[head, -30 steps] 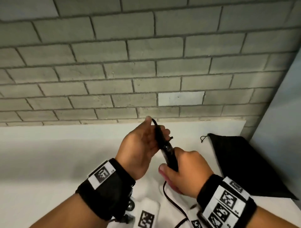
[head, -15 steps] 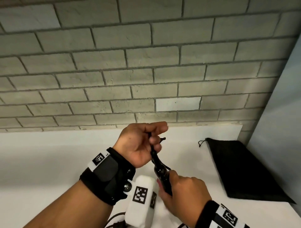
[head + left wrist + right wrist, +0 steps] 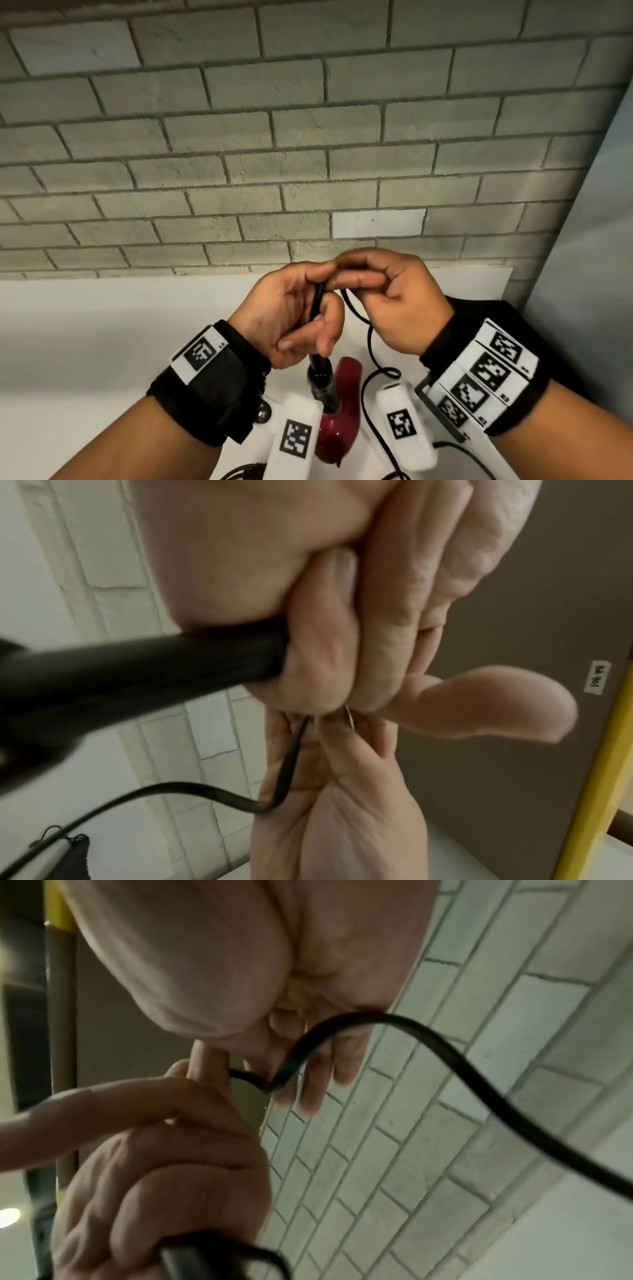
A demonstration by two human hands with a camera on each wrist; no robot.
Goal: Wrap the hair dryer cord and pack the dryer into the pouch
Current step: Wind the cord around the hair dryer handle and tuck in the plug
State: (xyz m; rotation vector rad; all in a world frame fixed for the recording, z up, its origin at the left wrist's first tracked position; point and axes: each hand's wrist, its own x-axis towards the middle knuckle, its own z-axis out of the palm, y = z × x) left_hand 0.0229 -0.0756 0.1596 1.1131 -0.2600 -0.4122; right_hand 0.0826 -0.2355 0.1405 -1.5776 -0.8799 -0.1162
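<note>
We have the left hand (image 3: pixel 294 315) curled round the black handle of the glossy dark-red hair dryer (image 3: pixel 337 411), holding it upright above the white worktop (image 3: pixel 85 342) so the handle end points up and the body hangs below the fist. The right hand (image 3: pixel 394 301) pinches the thin black rubber cord (image 3: pixel 371 346) right at the handle tip; its fingers (image 3: pixel 308 1096) close on the cord where it leaves the handle, touching the left hand's fingers. We judge this grip is meant to anchor the handle while the right hand leads the cord round it; wrapping looks barely begun, since most of the cord trails loose down to the worktop in a slack loop beside the dryer. The flat black fabric drawstring pouch (image 3: pixel 486 308) lies on the worktop to the right, mostly hidden behind the right wrist; we cannot tell whether its mouth is open, and nothing appears packed in it. The dryer is well outside the pouch.
</note>
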